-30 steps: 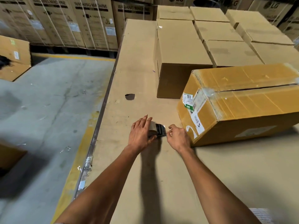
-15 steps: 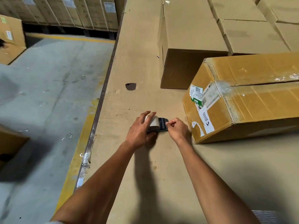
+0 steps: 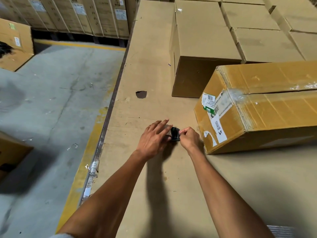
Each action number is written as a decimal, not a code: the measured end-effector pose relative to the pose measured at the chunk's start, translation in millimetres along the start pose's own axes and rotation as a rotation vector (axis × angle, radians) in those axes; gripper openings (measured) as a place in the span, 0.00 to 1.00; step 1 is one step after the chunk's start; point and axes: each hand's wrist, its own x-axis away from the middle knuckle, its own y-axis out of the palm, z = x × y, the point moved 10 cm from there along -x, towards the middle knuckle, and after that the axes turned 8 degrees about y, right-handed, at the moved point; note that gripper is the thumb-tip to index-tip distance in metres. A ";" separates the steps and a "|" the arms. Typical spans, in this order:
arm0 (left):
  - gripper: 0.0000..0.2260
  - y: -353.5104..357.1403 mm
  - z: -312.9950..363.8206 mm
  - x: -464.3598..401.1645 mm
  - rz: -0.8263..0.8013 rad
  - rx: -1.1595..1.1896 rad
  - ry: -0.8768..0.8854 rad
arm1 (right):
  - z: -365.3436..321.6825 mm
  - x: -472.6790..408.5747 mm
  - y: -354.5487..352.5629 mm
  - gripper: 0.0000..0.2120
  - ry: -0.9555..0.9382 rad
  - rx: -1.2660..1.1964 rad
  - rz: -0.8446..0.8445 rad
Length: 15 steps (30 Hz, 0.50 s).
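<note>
A tape dispenser [image 3: 174, 133] with a black frame and a pale roll lies on the cardboard-covered worktop [image 3: 151, 66], between my two hands. My left hand [image 3: 152, 139] covers the roll from the left, its fingers wrapped over it. My right hand [image 3: 189, 139] pinches at the black end of the dispenser with thumb and fingertips; whether it holds the tape's loose end cannot be seen. Just right of my right hand stands a yellow-brown carton [image 3: 267, 109] with labels on its near end and clear tape along its top seam.
Plain brown cartons [image 3: 202, 48] stand in rows behind the taped carton. A dark hole [image 3: 141, 94] marks the worktop. The worktop's left edge [image 3: 109, 107] drops to a concrete floor with a yellow line. Tall boxed goods [image 3: 77, 14] line the far wall.
Both hands stay on the dispenser at the same spot. My left fingers have spread further over the roll. The camera has shifted slightly, so the carton sits a little lower in view.
</note>
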 end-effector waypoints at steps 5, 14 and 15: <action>0.23 -2.0 -3.4 2.3 0.017 0.057 0.003 | -4.4 -4.1 5.4 0.09 -0.018 0.010 0.010; 0.34 7.7 -18.0 20.4 0.070 0.211 0.012 | -3.0 -11.5 6.0 0.08 -0.002 0.067 0.034; 0.31 7.8 -16.4 20.6 0.065 0.230 0.024 | -3.0 -10.5 4.9 0.08 -0.001 0.072 0.032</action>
